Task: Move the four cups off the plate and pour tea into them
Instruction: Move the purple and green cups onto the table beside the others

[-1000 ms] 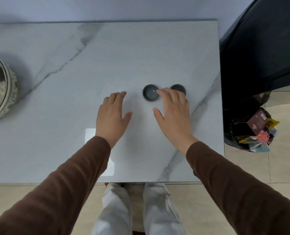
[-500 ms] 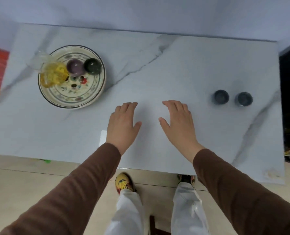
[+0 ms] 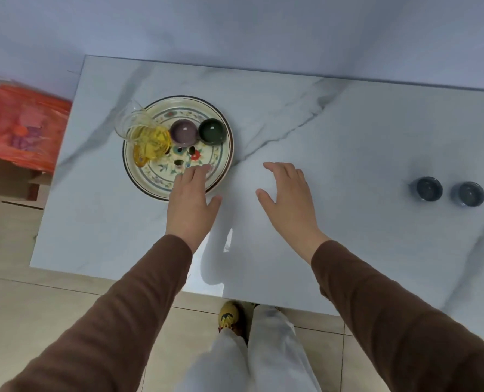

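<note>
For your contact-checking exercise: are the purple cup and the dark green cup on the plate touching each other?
Cannot tell. In the head view the purple cup and dark green cup sit rim to rim, with no plain gap or contact.

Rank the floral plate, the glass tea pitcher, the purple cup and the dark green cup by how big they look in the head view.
1. Floral plate, clearly largest.
2. Glass tea pitcher.
3. Purple cup and dark green cup: they look about the same size, side by side on the plate, so no ranking between them.
</note>
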The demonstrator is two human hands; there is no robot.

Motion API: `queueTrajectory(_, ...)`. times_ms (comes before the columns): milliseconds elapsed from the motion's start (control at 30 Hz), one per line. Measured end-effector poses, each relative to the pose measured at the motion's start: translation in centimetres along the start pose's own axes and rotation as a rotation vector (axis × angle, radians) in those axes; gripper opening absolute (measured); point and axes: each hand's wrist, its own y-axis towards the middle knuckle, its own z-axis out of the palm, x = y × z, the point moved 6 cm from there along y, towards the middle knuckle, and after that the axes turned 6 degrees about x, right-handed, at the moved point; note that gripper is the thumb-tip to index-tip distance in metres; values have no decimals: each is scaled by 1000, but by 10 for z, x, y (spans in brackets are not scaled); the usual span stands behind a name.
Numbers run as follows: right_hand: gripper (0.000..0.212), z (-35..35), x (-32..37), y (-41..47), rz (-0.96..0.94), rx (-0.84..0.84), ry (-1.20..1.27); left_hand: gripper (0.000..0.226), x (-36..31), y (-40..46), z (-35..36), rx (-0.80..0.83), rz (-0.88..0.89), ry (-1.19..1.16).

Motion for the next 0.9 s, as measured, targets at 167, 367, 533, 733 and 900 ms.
queueTrajectory(167, 50, 13, 22, 33, -11, -2, 16, 60, 27, 28, -16, -34, -37, -49)
queueTrajectory(367, 52, 28, 46, 69, 18, -34, 36, 61, 52, 67, -26, -37, -10, -90)
queueTrajectory(533, 57, 40, 57, 96, 43, -64, 15, 75, 63, 95, -21, 26, -22, -66)
queueTrajectory(733, 66, 60, 64, 129, 28, -60, -34, 86, 73, 116, -13, 72, -62, -96)
queueTrajectory(900, 77, 73, 64, 148, -8, -66, -114, 86, 74, 129, -11, 55, -66, -101)
